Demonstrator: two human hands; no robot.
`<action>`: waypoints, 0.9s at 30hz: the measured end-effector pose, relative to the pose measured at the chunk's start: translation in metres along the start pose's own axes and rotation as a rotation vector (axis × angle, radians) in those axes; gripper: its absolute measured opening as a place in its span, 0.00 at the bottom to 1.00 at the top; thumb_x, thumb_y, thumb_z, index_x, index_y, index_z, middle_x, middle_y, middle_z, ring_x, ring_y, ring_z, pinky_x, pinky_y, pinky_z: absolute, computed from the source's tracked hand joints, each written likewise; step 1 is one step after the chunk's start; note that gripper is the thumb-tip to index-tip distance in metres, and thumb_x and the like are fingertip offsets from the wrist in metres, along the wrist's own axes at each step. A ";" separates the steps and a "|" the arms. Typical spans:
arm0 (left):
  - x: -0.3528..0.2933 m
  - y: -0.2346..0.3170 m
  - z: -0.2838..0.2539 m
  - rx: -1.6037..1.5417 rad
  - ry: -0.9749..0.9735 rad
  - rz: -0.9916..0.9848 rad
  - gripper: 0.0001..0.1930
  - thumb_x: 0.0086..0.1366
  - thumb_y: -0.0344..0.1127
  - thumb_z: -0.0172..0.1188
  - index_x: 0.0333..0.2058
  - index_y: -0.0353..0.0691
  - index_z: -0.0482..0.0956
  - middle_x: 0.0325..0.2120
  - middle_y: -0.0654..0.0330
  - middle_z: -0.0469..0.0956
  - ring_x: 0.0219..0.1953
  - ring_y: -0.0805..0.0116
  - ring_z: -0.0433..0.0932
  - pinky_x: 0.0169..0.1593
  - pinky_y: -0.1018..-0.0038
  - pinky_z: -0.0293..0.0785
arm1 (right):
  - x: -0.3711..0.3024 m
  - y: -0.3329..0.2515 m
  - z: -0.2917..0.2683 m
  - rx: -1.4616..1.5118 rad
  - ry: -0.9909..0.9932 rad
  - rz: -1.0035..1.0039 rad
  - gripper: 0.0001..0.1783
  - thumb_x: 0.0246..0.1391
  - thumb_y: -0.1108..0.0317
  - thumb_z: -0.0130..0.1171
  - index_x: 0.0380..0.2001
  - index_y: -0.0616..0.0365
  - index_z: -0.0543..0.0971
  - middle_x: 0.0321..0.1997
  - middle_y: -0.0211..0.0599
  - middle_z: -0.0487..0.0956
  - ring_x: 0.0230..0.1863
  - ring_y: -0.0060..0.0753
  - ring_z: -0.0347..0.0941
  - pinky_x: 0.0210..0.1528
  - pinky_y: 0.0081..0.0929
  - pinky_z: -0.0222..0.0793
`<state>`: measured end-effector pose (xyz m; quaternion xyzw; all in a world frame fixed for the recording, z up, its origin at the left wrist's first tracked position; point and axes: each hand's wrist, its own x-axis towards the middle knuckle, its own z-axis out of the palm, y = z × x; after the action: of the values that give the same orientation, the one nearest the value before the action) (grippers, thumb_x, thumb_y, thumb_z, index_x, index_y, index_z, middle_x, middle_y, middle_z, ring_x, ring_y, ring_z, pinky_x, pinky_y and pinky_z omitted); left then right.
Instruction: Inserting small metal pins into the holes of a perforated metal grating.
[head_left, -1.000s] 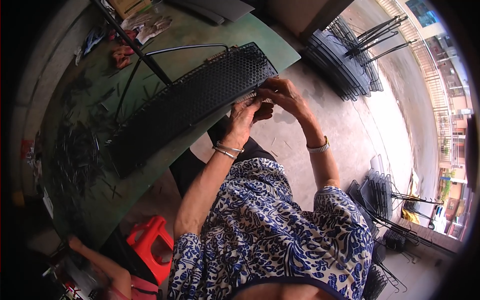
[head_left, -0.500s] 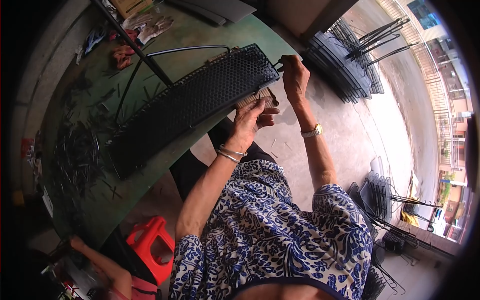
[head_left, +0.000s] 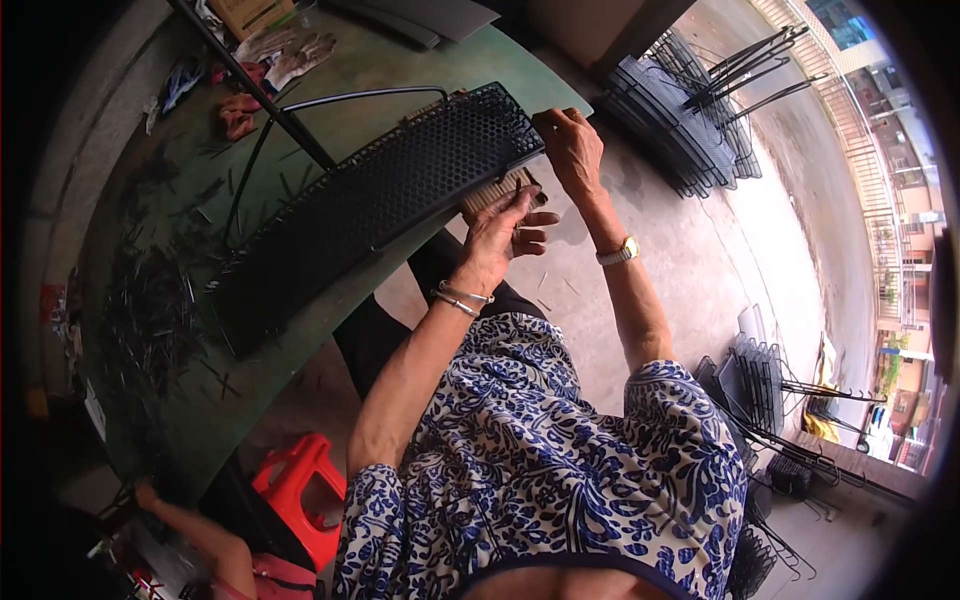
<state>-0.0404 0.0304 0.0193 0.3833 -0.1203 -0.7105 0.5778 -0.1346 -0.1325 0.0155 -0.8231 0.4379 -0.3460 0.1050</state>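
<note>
At the far left we see a dark scatter of short metal pins (head_left: pixel 150 310) lying on the green table (head_left: pixel 300 330). Down at the lower left another person's hand (head_left: pixel 215 545) reaches in beside a red plastic stool (head_left: pixel 300 490). Across the middle of the table lies the long black perforated panel (head_left: pixel 370 205), running from lower left up to upper right, with a bent black rod (head_left: pixel 330 100) arching behind it and a pair of work gloves (head_left: pixel 290 50) near the table's far edge. Our left hand (head_left: pixel 500 235) sits just under the panel's right end, at the table's near edge, its fingers curled loosely around a small bundle of tan sticks (head_left: pixel 495 190) that touches the panel's lower rim. Our right hand (head_left: pixel 570 145) is raised at the panel's right-hand corner, fingers pinched closed on the edge of the panel; what else it may hold between the fingertips we cannot tell. Further right, stacks of black wire racks (head_left: pixel 690 110) stand on the concrete floor (head_left: pixel 700 260).
</note>
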 end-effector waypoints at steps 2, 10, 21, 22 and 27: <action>0.001 -0.002 0.001 0.009 -0.010 -0.006 0.17 0.70 0.43 0.52 0.51 0.41 0.76 0.38 0.52 0.81 0.35 0.68 0.81 0.38 0.72 0.79 | -0.001 0.002 0.000 -0.026 -0.030 0.008 0.07 0.55 0.60 0.56 0.33 0.46 0.81 0.33 0.38 0.77 0.35 0.44 0.76 0.36 0.36 0.69; 0.006 -0.008 -0.004 -0.042 -0.002 0.130 0.13 0.68 0.36 0.54 0.46 0.35 0.77 0.37 0.53 0.81 0.37 0.62 0.83 0.42 0.66 0.82 | -0.010 -0.006 -0.030 0.062 -0.298 0.074 0.13 0.56 0.59 0.58 0.37 0.56 0.82 0.32 0.41 0.79 0.32 0.42 0.77 0.34 0.36 0.71; 0.007 -0.010 0.006 0.026 0.009 0.140 0.13 0.69 0.39 0.53 0.42 0.35 0.79 0.33 0.54 0.82 0.32 0.66 0.83 0.40 0.71 0.82 | -0.034 -0.038 -0.070 0.602 -0.591 0.222 0.12 0.56 0.69 0.56 0.40 0.68 0.76 0.32 0.38 0.81 0.32 0.23 0.75 0.35 0.24 0.72; 0.007 -0.009 0.006 0.029 0.013 0.137 0.13 0.69 0.39 0.53 0.42 0.35 0.79 0.33 0.54 0.82 0.32 0.66 0.83 0.39 0.71 0.82 | -0.033 -0.040 -0.069 0.609 -0.579 0.207 0.12 0.56 0.70 0.56 0.40 0.68 0.76 0.31 0.37 0.80 0.31 0.23 0.75 0.34 0.25 0.72; 0.008 -0.008 0.002 0.063 0.012 0.131 0.14 0.67 0.41 0.55 0.43 0.37 0.78 0.34 0.56 0.81 0.34 0.65 0.82 0.38 0.70 0.82 | -0.029 -0.029 -0.055 0.567 -0.463 0.177 0.08 0.55 0.71 0.55 0.37 0.65 0.75 0.29 0.37 0.80 0.27 0.27 0.75 0.31 0.27 0.71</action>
<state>-0.0475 0.0253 0.0124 0.3970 -0.1639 -0.6648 0.6112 -0.1629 -0.0850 0.0563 -0.7768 0.3591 -0.2476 0.4543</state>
